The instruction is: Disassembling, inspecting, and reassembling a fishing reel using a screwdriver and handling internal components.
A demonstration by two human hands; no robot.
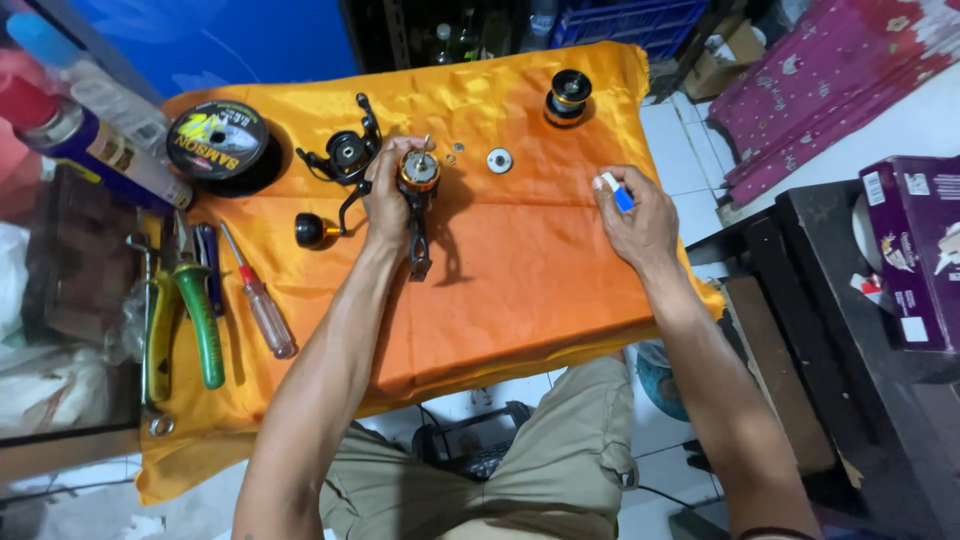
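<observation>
My left hand (385,195) grips the body of a black and orange fishing reel (418,195), held upright on the orange cloth (520,260) with its foot pointing toward me. My right hand (635,215) rests on the cloth at the right and pinches a small white and blue object (617,192). Just left of the held reel lie a black rotor part (345,155) and a black handle knob (312,230). A round silver washer (499,160) and tiny parts (452,153) sit beyond the reel. A black and orange spool (568,97) stands at the far right.
A round spool of fishing line (218,142) lies at the far left. Green-handled pliers (185,320) and a clear-handled screwdriver (260,305) lie at the cloth's left edge. A spray can (90,145) stands further left. A purple box (915,250) sits on a dark bench at right.
</observation>
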